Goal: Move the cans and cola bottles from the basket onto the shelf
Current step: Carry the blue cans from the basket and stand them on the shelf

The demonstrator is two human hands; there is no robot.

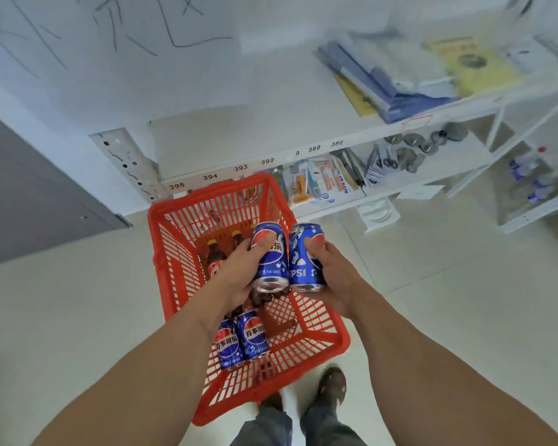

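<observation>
The white shelf (303,146) is sitting at the top of the view, well behind the red basket (319,346), with little number labels running along its front edge. The upper level is looking blurry, some blue and yellow flat stuff lying on it that I can't make out. The level below is holding packets and some round metal bits, too fuzzy to name.

The basket is standing on the pale floor right in front of the shelf's left end, and I'm using it as the reference for everything else. Two feet are showing just past its near corner.

Both hands are hovering over the middle of the basket, each one wrapped tight around a blue Pepsi can. The left hand (239,272) is gripping the left can (269,255), thumb lying across the logo. The right hand (332,272) is clamping the right can (305,257), just over the basket's right rim. The two cans are sitting side by side, nearly touching, tops pointing toward the shelf.

Inside the basket, two more cans (242,342) are lying together near the front wall, partly under the left forearm. Two cola bottles (215,257) with yellowish caps are lying toward the back left, dark liquid showing.
</observation>
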